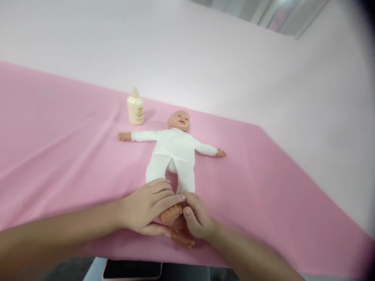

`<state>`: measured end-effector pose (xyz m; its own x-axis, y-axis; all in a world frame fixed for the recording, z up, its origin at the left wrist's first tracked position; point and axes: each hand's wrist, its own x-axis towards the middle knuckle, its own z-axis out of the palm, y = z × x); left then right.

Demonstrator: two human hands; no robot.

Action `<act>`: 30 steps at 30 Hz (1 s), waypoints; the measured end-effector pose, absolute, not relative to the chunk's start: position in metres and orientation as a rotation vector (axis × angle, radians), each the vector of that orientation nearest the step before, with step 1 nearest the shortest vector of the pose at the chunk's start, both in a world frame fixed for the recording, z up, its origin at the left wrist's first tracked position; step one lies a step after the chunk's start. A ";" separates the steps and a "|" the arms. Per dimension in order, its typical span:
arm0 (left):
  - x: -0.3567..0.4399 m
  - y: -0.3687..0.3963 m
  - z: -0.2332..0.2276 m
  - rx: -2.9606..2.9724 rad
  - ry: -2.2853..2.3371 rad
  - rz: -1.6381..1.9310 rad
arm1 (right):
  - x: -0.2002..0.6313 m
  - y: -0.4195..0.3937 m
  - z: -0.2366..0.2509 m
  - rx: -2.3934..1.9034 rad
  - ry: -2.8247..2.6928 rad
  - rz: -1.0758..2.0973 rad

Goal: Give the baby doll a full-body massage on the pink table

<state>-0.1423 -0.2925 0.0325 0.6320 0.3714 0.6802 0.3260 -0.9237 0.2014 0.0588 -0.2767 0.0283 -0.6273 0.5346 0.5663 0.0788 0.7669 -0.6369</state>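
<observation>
two hands, left hand, right hand, clasping doll feet

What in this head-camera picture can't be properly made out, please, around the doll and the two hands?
- Doll's feet: largely covered by the left hand and right hand.
- Lotion bottle: label print too small to read.
- Phone-like dark slab: cut off by the bottom edge.
- Top right corner: a blurred pale frame, cut off by the top edge.

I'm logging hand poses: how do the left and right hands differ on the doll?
The left hand lies flatter, fingers stretched over the doll's feet; the right hand curls tighter, thumb pressing a foot. The left hand shows more of its back. Both touch the feet.
</observation>
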 end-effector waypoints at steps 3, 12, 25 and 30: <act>-0.143 -0.293 0.034 2.751 0.555 1.240 | 0.058 -0.276 0.026 -0.423 -2.221 0.826; -0.143 -0.293 0.040 2.789 0.534 1.244 | 0.057 -0.279 0.026 -0.493 -2.243 0.911; -0.141 -0.296 0.038 2.831 0.442 1.183 | 0.053 -0.277 0.031 -0.320 -2.217 0.734; -0.141 -0.296 0.036 2.839 0.442 1.167 | 0.050 -0.275 0.028 -0.272 -2.244 0.612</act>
